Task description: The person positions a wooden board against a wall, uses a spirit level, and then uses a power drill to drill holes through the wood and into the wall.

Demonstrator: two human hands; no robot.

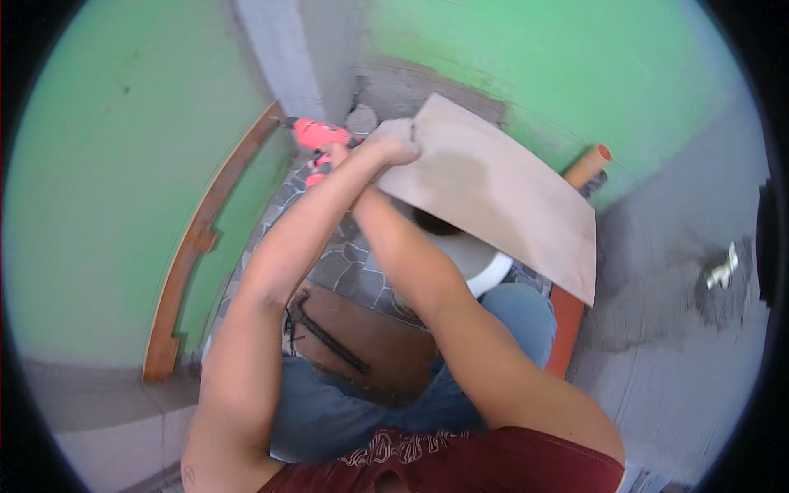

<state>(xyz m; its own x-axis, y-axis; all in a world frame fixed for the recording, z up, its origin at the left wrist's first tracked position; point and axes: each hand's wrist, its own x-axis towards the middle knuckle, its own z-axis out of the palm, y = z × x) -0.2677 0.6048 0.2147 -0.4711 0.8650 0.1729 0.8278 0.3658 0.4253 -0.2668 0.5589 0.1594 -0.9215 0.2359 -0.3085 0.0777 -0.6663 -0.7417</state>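
Observation:
My forearms cross in front of me. My right hand (335,154) is closed around the handle of a pinkish-red power drill (322,133). The drill points left, its tip at the upper end of a long wooden strip (200,238) along the left green wall; whether the tip touches the wood is hard to tell. Over the right wrist reaches my left hand (398,143), closed at the left edge of a large pale flat board (501,181). Its fingers are partly hidden and blurred. The board slants above a white toilet bowl (491,273), covering part of it.
A hammer (333,335) lies on a brown panel (394,349) between my knees. An orange pipe (588,166) stands out behind the board. On the grey right wall is a white fitting (722,267). Stone-patterned flooring (339,267) shows below my arms.

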